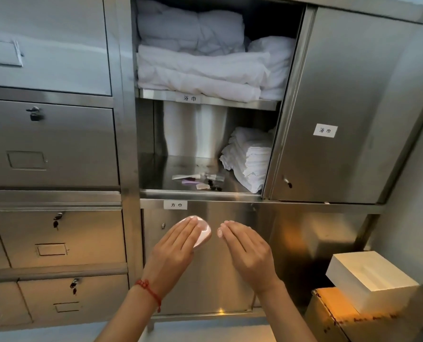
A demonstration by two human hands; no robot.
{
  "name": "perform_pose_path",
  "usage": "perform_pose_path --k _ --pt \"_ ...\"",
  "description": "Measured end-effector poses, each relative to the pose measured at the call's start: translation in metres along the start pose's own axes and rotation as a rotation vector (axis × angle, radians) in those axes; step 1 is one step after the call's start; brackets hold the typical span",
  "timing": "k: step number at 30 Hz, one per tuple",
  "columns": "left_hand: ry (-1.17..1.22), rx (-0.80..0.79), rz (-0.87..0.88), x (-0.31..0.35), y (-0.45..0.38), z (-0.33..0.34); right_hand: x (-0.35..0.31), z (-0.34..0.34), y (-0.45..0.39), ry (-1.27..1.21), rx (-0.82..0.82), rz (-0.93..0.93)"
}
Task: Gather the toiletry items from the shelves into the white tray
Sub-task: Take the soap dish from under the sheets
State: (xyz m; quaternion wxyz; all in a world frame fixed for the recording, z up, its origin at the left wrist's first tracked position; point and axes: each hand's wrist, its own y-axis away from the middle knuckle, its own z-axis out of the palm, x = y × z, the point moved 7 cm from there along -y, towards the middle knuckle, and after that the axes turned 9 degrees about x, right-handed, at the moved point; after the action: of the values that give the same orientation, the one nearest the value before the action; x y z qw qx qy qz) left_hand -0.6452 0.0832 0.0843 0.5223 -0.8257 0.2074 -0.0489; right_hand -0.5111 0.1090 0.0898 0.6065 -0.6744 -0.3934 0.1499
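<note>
Several small toiletry items [198, 180], sachets and dark little pieces, lie on the steel floor of the open lower shelf [161, 169]. Below it, in front of a shut cabinet door, my left hand [173, 248] lies flat over a pale oval tray-like dish [204, 234] and holds it from above. My right hand [247, 248] hovers just to its right with fingers straight and together. A small round pale thing [219, 232] shows at its fingertips; I cannot tell whether it is held.
A stack of folded white cloths [249, 156] fills the shelf's right side, and bulky white towels [193, 58] fill the shelf above. The open steel door [353, 107] juts out at right. A white box [368, 275] sits on a cardboard carton [333, 314] at lower right. Locked drawers [52, 144] stand at left.
</note>
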Motion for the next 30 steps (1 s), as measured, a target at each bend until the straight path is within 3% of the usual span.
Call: perform_pose_path --k 19,30 --pt "-0.113 -0.055 -0.028 -0.046 -0.047 0.115 0.101 0.103 0.023 -0.075 0.025 0.015" --pt "-0.057 -0.106 -0.033 -0.138 -0.062 0.192 0.137 0.197 0.001 -0.01 0.072 -0.032"
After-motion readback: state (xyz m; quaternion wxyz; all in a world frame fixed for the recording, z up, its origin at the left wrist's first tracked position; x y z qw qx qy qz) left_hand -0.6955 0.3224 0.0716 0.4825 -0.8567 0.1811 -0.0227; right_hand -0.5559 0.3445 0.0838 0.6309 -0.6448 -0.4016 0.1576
